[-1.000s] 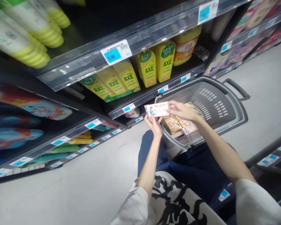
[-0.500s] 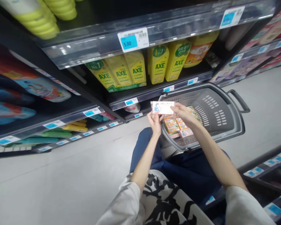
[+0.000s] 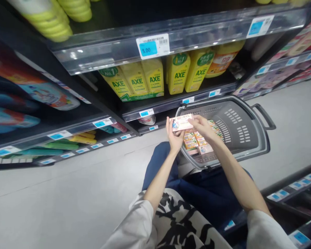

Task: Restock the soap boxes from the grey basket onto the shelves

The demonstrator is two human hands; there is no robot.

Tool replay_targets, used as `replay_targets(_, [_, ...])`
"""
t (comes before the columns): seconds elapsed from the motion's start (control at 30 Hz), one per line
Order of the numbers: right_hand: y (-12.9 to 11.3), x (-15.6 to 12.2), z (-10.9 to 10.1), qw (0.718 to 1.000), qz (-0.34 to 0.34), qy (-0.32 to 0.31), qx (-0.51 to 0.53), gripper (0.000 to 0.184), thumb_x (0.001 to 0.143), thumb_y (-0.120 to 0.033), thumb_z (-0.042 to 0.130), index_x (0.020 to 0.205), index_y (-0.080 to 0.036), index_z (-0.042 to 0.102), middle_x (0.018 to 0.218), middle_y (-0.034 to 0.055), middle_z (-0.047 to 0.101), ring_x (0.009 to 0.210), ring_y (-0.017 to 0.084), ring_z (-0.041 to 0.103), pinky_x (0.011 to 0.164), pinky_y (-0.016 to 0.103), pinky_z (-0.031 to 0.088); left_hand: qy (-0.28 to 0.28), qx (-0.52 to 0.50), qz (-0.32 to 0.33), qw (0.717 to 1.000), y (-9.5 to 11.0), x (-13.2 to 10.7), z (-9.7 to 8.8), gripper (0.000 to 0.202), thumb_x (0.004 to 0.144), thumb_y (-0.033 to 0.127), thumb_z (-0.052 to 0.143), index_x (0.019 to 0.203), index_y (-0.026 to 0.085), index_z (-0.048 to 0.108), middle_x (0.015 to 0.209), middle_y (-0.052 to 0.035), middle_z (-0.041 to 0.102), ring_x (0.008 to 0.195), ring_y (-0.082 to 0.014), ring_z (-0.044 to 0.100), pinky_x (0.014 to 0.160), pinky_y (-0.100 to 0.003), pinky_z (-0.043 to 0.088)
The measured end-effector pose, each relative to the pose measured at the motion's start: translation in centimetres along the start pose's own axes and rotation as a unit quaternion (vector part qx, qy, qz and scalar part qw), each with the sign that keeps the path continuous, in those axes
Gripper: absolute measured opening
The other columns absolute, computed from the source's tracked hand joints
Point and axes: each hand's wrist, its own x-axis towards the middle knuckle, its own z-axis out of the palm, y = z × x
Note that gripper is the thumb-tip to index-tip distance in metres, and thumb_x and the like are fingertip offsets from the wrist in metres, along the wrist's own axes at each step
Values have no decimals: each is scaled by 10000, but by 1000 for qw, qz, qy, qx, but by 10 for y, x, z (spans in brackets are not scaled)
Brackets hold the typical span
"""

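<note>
The left hand point(image 3: 175, 139) curled its fingers and thumb around one end of a small pink box point(image 3: 181, 123), while the right hand point(image 3: 202, 127) gripped the other end, neither opened wide. The box was held between the two hands, printed face up. Beneath them, orange packs point(image 3: 190, 141) lay in a gray basket point(image 3: 235, 133) that reached out beyond the right hand. Yellow bottles point(image 3: 179, 74) stood on a shelf point(image 3: 171, 102) past the hands.

Here's a pale pink packet point(image 3: 180, 124) splashed with blue, a grey shopping basket point(image 3: 237, 117), yellow-and-green AXE bottles point(image 3: 180, 76), navy trousers point(image 3: 157, 167), black-patterned white shirt point(image 3: 189, 221)!
</note>
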Motion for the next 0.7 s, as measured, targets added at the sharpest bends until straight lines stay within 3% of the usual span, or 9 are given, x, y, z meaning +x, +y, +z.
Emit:
replay_targets(0.1, [-6, -7, 3, 998, -51, -19, -31, 478, 712, -569, 871, 919, -204, 642, 725, -3, 730, 658, 175, 703, 603, 268, 599, 49, 54, 20, 997, 0, 1, 1, 651, 839, 274, 772, 1452, 229, 559, 1693, -119, 285, 1546, -307, 341, 1183, -382, 461])
replay_targets(0.17, [-12, -14, 5, 992, -104, -55, -54, 408, 774, -521, 849, 951, -198, 671, 758, 1, 744, 690, 168, 717, 642, 256, 598, 64, 31, 15, 997, 1, 2, -2, 647, 838, 307, 785, 1444, 215, 578, 1638, -127, 399, 1525, -292, 384, 1249, -419, 371])
replay_targets(0.23, [-17, -20, 6, 985, -129, -104, -49, 333, 868, -500, 773, 982, -196, 701, 813, 21, 770, 738, 176, 743, 700, 273, 614, 60, -30, -18, 998, 3, 3, -5, 681, 822, 380, 813, 1440, 210, 583, 1572, -134, 497, 1479, -293, 458, 1243, -449, 380])
replay_targets(0.3, [-20, -23, 8, 981, -141, -125, -34, 296, 923, -487, 717, 958, -194, 725, 837, 38, 786, 766, 184, 762, 731, 284, 625, 48, -109, -85, 989, 9, 3, -8, 733, 801, 478, 830, 1432, 194, 586, 1489, -158, 583, 1392, -316, 558, 1167, -475, 474])
replay_targets(0.43, [-20, -20, 11, 985, -162, -58, -9, 308, 897, -489, 753, 840, -187, 727, 772, 46, 781, 718, 179, 764, 684, 259, 618, 57, -216, -198, 954, 29, 2, -8, 762, 785, 605, 810, 1386, 182, 612, 1450, -171, 616, 1180, -332, 707, 971, -455, 614])
replay_targets(0.57, [-17, -12, 9, 990, -138, -1, 16, 384, 838, -552, 791, 820, -177, 714, 719, 49, 767, 644, 179, 746, 614, 251, 602, 82, -246, -230, 938, 43, 1, -6, 649, 810, 534, 808, 1333, 188, 639, 1482, -149, 595, 1081, -292, 751, 909, -380, 636])
replay_targets(0.7, [-15, -12, 8, 989, -149, 7, -1, 405, 842, -575, 778, 828, -176, 712, 733, 52, 769, 651, 178, 742, 638, 263, 609, 69, -244, -232, 939, 46, -2, -5, 655, 777, 493, 847, 1311, 165, 659, 1437, -162, 631, 1099, -306, 746, 952, -399, 626])
